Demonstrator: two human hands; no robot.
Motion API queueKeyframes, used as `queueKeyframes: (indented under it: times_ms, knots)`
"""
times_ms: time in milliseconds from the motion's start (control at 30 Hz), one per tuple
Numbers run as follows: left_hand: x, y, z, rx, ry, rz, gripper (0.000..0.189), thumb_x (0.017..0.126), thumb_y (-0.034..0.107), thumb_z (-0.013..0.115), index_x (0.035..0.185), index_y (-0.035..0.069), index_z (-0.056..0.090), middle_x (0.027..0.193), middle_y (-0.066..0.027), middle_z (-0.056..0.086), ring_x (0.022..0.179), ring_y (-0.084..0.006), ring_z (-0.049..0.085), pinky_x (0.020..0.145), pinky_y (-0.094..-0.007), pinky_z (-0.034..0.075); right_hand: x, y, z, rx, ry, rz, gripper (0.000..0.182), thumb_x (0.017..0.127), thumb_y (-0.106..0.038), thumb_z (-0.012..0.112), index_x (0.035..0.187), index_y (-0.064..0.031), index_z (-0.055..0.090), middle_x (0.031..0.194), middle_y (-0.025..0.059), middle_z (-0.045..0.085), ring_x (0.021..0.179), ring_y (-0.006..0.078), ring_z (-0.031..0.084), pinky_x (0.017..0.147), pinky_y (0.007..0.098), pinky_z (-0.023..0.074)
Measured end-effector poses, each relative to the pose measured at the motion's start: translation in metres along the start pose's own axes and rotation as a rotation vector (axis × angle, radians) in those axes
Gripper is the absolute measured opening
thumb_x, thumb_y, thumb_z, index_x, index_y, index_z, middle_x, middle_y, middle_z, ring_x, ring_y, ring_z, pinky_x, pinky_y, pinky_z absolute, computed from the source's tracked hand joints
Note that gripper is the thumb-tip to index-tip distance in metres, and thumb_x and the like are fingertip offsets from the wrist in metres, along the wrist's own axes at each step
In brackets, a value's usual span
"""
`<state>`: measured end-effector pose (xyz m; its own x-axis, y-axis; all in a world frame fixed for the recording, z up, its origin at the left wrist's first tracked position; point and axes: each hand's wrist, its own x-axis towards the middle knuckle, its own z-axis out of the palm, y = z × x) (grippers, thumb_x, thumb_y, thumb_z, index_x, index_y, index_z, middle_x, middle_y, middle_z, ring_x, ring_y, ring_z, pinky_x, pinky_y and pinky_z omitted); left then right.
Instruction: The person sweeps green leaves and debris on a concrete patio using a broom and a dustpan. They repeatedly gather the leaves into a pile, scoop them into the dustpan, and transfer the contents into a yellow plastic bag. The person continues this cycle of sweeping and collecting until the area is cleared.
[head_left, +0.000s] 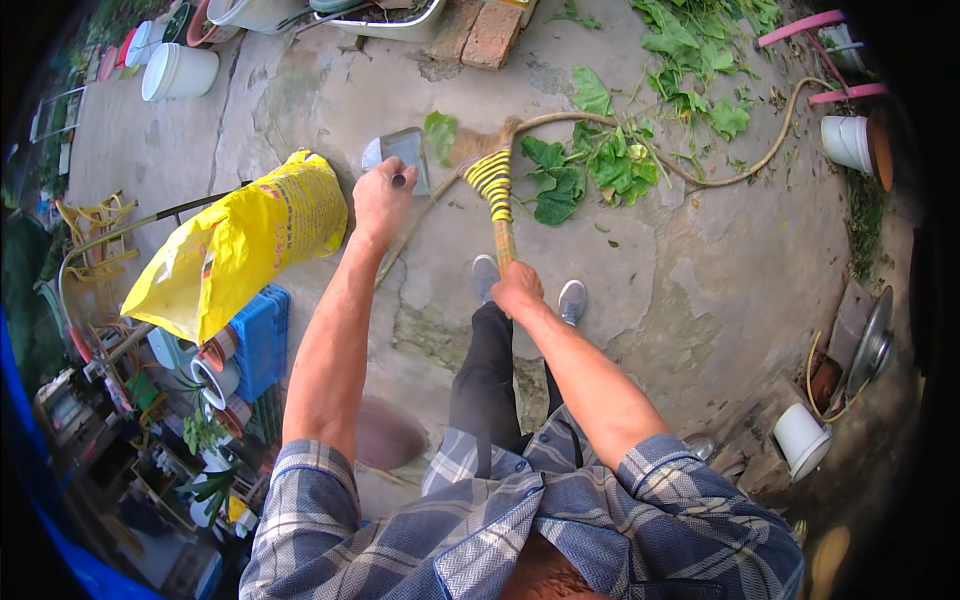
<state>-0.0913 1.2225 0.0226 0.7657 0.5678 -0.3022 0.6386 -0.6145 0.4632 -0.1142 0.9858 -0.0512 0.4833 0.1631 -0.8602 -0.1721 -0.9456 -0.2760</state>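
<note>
My left hand (384, 199) is closed around the upright handle of a grey dustpan (406, 150), whose pan shows on the concrete just beyond the fist. My right hand (518, 288) grips the handle of a short broom (489, 180) bound with yellow and black cord. The broom's bristles lie to the right of the dustpan and look blurred. A cut green leaf (440, 133) is between the pan and the bristles. More leafy vine cuttings (615, 161) lie right of the broom. A tan hose (694, 180) runs behind the broom and through the leaves.
A yellow sack (277, 217) stands at the left, near a blue plastic crate (259, 341) and potted plants. Bricks (491, 37) and a white planter (390, 30) are at the top. White buckets (180, 71) stand upper left. At the right are a pink stool (847, 94) and another bucket (847, 142).
</note>
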Motion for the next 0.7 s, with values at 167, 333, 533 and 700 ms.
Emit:
queueKeyframes:
  times_ms: [167,333,533,700]
  knots:
    - [-0.016,0.011,-0.020,0.028,0.018,0.089,0.029,0.083,0.031,0.059,0.083,0.002,0.061,0.069,-0.0196,0.058,0.068,-0.0357,0.058,0.064,-0.0411,0.044,-0.029,0.013,-0.002,0.028,-0.100,-0.060,0.028,0.074,-0.011,0.058,0.097,0.0049,0.060,0.092,0.0237,0.063,0.089,0.0371,0.063,0.077,0.0427,0.0499]
    - [-0.071,0.048,-0.058,0.009,-0.077,0.162,0.021,0.081,0.020,0.061,0.073,0.001,0.053,0.065,-0.0184,0.054,0.065,-0.0368,0.053,0.061,-0.0419,0.042,-0.076,0.099,-0.045,-0.089,0.036,-0.089,0.034,0.070,-0.010,0.059,0.100,0.0055,0.053,0.086,0.0249,0.063,0.085,0.0402,0.062,0.075,0.0464,0.0492]
    - [-0.137,0.088,-0.028,-0.109,-0.138,0.221,0.015,0.079,0.012,0.064,0.074,0.002,0.054,0.065,-0.0154,0.052,0.064,-0.0330,0.051,0.061,-0.0408,0.042,-0.131,0.199,-0.100,-0.103,0.195,-0.019,0.034,0.065,-0.013,0.063,0.094,0.0029,0.055,0.078,0.0254,0.062,0.078,0.0419,0.061,0.070,0.0474,0.0487]
    - [-0.150,0.081,0.067,-0.185,-0.023,0.106,0.021,0.084,0.016,0.062,0.075,0.000,0.052,0.059,-0.0104,0.046,0.056,-0.0205,0.043,0.056,-0.0332,0.039,-0.133,0.255,-0.111,0.184,0.382,0.111,0.026,0.065,-0.010,0.062,0.084,0.0052,0.055,0.072,0.0258,0.060,0.070,0.0406,0.061,0.062,0.0447,0.0476]
